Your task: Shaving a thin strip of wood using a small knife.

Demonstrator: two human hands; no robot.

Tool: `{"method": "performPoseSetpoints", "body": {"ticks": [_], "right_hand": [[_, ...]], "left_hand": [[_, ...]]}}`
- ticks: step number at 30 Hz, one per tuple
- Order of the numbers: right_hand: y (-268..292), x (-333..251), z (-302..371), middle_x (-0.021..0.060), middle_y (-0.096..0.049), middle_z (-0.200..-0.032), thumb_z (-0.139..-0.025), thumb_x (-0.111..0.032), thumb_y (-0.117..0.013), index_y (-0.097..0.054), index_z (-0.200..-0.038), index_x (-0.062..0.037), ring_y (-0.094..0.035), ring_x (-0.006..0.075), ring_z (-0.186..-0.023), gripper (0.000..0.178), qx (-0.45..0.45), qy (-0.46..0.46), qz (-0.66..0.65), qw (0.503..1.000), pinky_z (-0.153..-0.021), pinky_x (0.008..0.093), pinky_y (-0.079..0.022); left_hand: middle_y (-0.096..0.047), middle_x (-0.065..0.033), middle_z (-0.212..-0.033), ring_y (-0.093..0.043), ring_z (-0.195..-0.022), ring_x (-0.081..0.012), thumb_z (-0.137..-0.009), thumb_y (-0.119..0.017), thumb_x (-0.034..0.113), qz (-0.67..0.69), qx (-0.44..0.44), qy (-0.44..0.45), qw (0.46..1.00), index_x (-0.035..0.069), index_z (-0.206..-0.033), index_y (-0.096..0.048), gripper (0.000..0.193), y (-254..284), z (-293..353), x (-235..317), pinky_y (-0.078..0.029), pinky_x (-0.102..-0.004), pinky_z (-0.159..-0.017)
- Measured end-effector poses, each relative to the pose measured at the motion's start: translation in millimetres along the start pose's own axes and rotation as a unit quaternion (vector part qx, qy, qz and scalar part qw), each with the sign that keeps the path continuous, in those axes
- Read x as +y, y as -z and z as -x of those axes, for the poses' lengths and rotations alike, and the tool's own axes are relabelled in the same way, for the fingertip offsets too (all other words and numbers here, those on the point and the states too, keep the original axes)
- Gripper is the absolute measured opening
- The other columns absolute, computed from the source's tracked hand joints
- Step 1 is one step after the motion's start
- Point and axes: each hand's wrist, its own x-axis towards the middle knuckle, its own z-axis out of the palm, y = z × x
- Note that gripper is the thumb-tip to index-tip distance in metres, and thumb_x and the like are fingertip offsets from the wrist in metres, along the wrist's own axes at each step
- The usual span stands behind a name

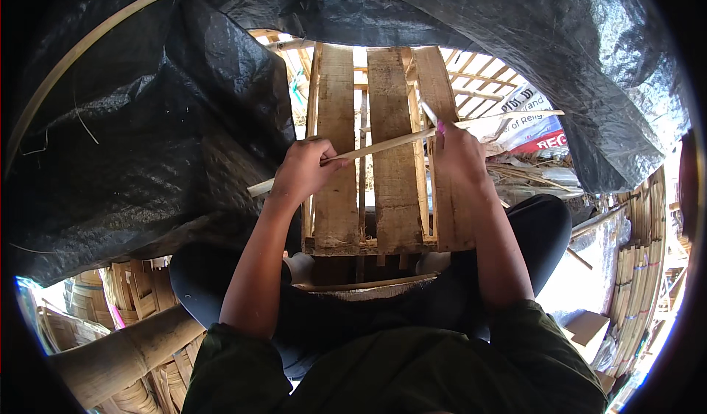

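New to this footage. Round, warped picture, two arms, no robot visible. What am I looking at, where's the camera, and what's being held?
No machine here: a person works bare-handed. The one picture comes from a wide fisheye camera worn on the head, looking down, so straight edges bend. In front is a slatted wooden stand. The left hand grips a long pale strip that slants across above it; I can't tell whether they touch. The right hand holds a small blade-like tool, partly pink. Black sheeting hangs around.
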Motion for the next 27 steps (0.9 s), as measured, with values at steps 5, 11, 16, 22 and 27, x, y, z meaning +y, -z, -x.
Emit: {"method": "performPoseSetpoints", "body": {"ticks": [5, 11, 16, 22, 27], "right_hand": [[9, 0, -10, 0.0267, -0.066, -0.075, -0.098, -0.022, -0.051, -0.061, -0.099, -0.0014, -0.064, 0.0487, -0.074, 0.022, 0.095, 0.043, -0.121, 0.987, -0.067, 0.0541, -0.051], [28, -13, -8, 0.0276, -0.063, -0.077, -0.102, -0.024, -0.051, -0.061, -0.099, 0.0009, -0.061, 0.0475, -0.074, 0.027, 0.076, 0.009, -0.200, 0.977, -0.064, 0.0447, -0.049], [1, 1, -16, 0.0302, -0.062, -0.079, -0.100, -0.023, -0.052, -0.062, -0.095, 0.0009, -0.060, 0.0483, -0.079, 0.026, 0.074, -0.008, -0.137, 0.988, -0.069, 0.0509, -0.048], [-5, 7, -14, 0.0293, -0.063, -0.076, -0.098, -0.024, -0.051, -0.060, -0.088, 0.0003, -0.063, 0.0487, -0.075, 0.028, 0.090, 0.022, -0.139, 0.986, -0.067, 0.0560, -0.049], [11, -10, -14, 0.0291, -0.062, -0.073, -0.097, -0.020, -0.055, -0.059, -0.090, 0.0017, -0.063, 0.0479, -0.070, 0.023, 0.148, 0.041, -0.248, 0.957, -0.060, 0.0525, -0.048]], "left_hand": [[-0.063, -0.0124, -0.071, -0.062, -0.060, -0.0180, -0.079, -0.083, 0.018, 0.008, 0.002, -0.001, 1.000, -0.003, -0.076, -0.063, 0.029, -1, 1, -4, -0.048, -0.0318, -0.057], [-0.063, -0.0126, -0.070, -0.063, -0.061, -0.0174, -0.079, -0.084, 0.017, 0.006, 0.001, 0.001, 1.000, -0.003, -0.075, -0.063, 0.029, 0, 0, -7, -0.048, -0.0316, -0.057], [-0.062, -0.0123, -0.069, -0.062, -0.060, -0.0174, -0.079, -0.084, 0.017, 0.000, 0.006, -0.010, 1.000, -0.003, -0.074, -0.062, 0.030, 0, -1, -3, -0.048, -0.0320, -0.057], [-0.062, -0.0125, -0.070, -0.061, -0.060, -0.0180, -0.078, -0.084, 0.018, 0.006, 0.006, -0.010, 1.000, -0.003, -0.073, -0.062, 0.031, -2, -1, -4, -0.047, -0.0324, -0.056], [-0.062, -0.0127, -0.070, -0.062, -0.060, -0.0188, -0.078, -0.084, 0.018, 0.000, 0.006, -0.019, 1.000, -0.003, -0.074, -0.062, 0.031, -3, -2, -6, -0.048, -0.0325, -0.056]]}}
